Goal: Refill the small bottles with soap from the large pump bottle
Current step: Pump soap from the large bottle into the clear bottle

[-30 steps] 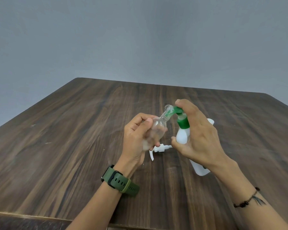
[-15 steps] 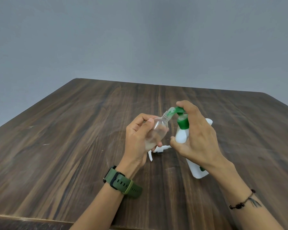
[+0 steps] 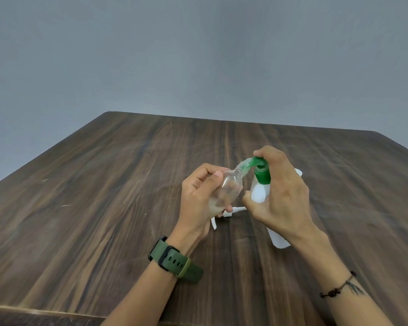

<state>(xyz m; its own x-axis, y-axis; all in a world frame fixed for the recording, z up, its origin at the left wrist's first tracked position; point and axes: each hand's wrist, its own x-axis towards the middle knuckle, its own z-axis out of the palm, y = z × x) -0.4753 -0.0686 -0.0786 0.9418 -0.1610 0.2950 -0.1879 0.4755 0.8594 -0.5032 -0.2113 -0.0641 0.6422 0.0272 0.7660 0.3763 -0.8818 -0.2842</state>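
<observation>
My left hand point(image 3: 199, 198) grips the vial point(image 3: 226, 189); right hand point(image 3: 283, 196) grasps the pump point(image 3: 260, 174), mid-fill. Next: press again.

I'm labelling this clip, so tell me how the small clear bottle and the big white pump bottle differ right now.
The small clear bottle is see-through with little soap at its bottom; the white pump bottle is opaque. The small bottle is tilted and uncapped, its neck at the spout; the pump bottle carries its green pump. The left hand holds the small one; the right hand holds the pump bottle. Both are in a hand's grip.
</observation>
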